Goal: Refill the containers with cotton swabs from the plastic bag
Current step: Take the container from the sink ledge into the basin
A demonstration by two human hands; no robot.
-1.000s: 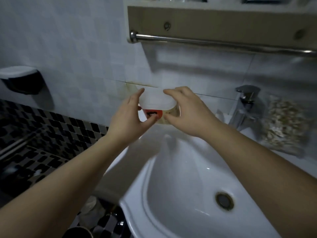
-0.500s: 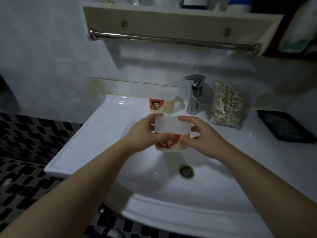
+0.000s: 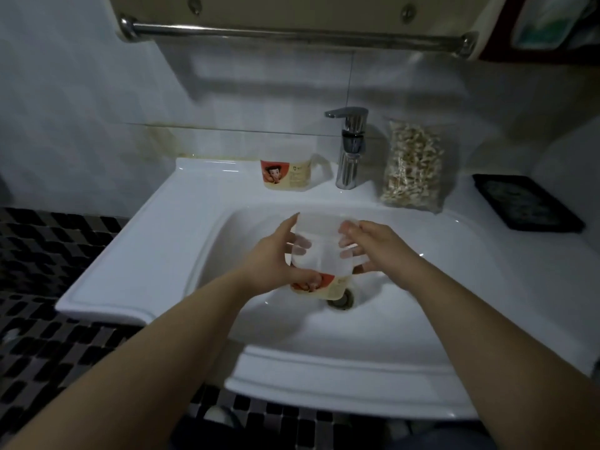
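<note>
Two grips, both bare hands, meet at centre frame over the basin.

1. Left grip [image 3: 276, 264]: fingers curled round the left side of the held container [image 3: 319, 251], thumb across its red-and-cream label.
2. Right grip [image 3: 380, 251]: fingers curled on the container's right side, their tips showing blurred through the plastic.
3. Held container: translucent white above and labelled below, tilted slightly, in the air above the drain [image 3: 341, 300]. Contents cannot be told, nor whether a lid is seated.
4. Sink [image 3: 357, 362]: white, the basin filling the lower centre of the frame.
5. Bench [image 3: 168, 241]: white surround of the basin, carrying items 6 to 9.
6. Second container [image 3: 285, 174]: same label, upright at the back edge, just left of the faucet.
7. Faucet [image 3: 349, 151]: chrome, upper centre, spout pointing left.
8. Plastic bag [image 3: 410, 167]: clear, packed with cotton swabs, upright against the wall just right of the faucet, well apart from both grips.
9. Black tray [image 3: 526, 203]: flat, at the right edge.
10. Towel rail [image 3: 292, 34]: metal bar across the top, under a shelf.
11. Checkered tiles [image 3: 48, 254]: black and grey, left side and bottom.
</note>
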